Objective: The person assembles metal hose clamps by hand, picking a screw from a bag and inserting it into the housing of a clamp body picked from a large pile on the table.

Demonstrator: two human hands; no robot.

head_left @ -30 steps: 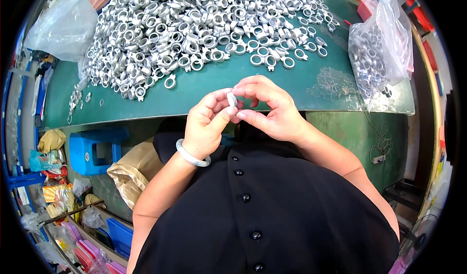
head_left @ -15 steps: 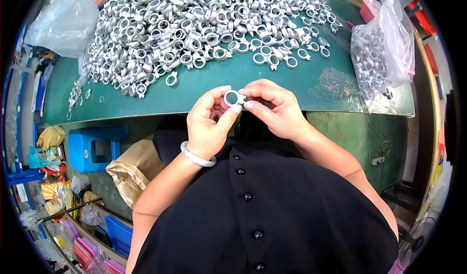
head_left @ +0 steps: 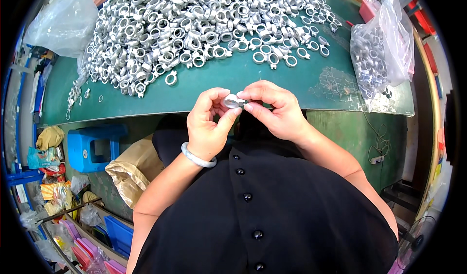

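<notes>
Between my two hands, just off the table's near edge, is a silver-grey metal ring clamp [head_left: 231,101], tilted so its ring looks narrow. My left hand [head_left: 208,118] is closed, with thumb and forefinger pinching the ring part. The fingertips of my right hand [head_left: 278,109] are closed on the small lug end at its right side. Part of the lug is hidden by those fingers. Beyond my hands, a large heap of similar ring clamps [head_left: 194,43] covers the far part of the green table [head_left: 160,101].
At the right of the table stands a clear plastic bag [head_left: 372,55] filled with ring clamps. Another plastic bag [head_left: 63,23] lies at the far left. Below the table's left side are a blue stool [head_left: 90,164] and a brown paper sack [head_left: 129,172].
The ring clamp has turned between my fingers, from its round opening facing up to a tilted, narrower view. Both hands stay in nearly the same place.
</notes>
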